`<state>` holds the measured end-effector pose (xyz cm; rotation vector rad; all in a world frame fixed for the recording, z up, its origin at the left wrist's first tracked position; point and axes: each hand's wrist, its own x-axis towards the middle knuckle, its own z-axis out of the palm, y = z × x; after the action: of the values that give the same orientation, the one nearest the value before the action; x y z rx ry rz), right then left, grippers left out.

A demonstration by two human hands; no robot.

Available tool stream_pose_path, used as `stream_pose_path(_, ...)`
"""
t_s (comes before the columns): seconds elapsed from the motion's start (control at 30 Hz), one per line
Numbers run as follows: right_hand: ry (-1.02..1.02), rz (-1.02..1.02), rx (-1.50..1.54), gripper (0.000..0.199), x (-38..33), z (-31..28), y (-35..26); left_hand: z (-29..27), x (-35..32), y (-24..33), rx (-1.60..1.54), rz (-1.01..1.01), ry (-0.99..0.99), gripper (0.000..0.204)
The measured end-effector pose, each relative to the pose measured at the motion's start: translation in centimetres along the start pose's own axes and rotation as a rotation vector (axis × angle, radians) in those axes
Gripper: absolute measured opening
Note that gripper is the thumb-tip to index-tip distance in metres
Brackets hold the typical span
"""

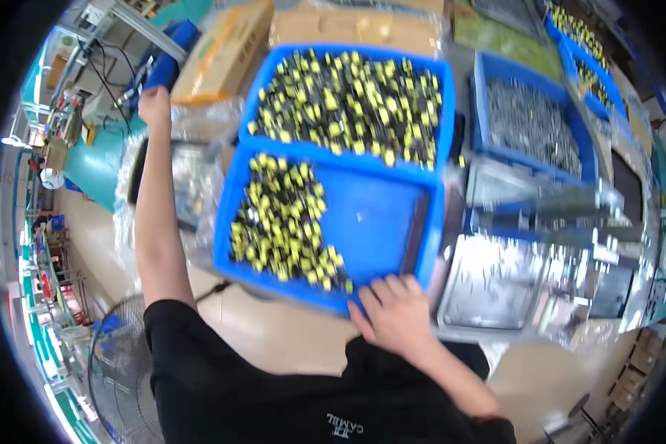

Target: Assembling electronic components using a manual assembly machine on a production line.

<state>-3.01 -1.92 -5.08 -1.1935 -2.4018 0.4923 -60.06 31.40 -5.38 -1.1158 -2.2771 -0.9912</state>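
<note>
My right hand (398, 314) is at the near right edge of a blue plastic bin (374, 222), its fingers curled over the rim and the thumb on the outer side. Small black parts with yellow ends (281, 222) are heaped in the left part of this bin. A dark narrow strip (416, 233) lies along its right inner wall. Reaching far out to the left, my left hand (154, 109) is curled beside a blue object (160, 70). Its fingers are blurred, and what they hold is hidden.
Behind, a second blue bin (445, 96) is full of similar parts. At right are a blue bin of grey pieces (533, 122) and a shiny metal tray (488, 285). A cardboard box (226, 52) lies at back left; a fan (126, 362) stands at lower left.
</note>
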Motion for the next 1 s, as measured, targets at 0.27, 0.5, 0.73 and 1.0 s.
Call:
stream_pose_path(0.27, 0.162, -0.095, 0.191, 0.014, -2.2, 0.0, 1.4, -14.3, -18.5, 17.1, -0.406, 0.349, -0.412, 0.021)
stream_pose_path(0.5, 0.331, -0.078, 0.377, 0.027, -8.8, -8.0, 2.2, -23.8, -28.6, 18.3, -0.022, 0.77, -1.127, 0.026)
stream_pose_path(0.73, 0.367, 0.239, 0.078, 0.021, -17.8, -15.5, 6.1, -23.9, -30.2, 17.1, 0.099, 0.747, -1.045, 0.025)
stream_pose_path(1.0, 0.691, 0.808, -0.018, 0.017, -22.5, -16.2, 9.5, -25.1, -30.1, 15.8, -0.489, 0.263, -1.08, 0.027)
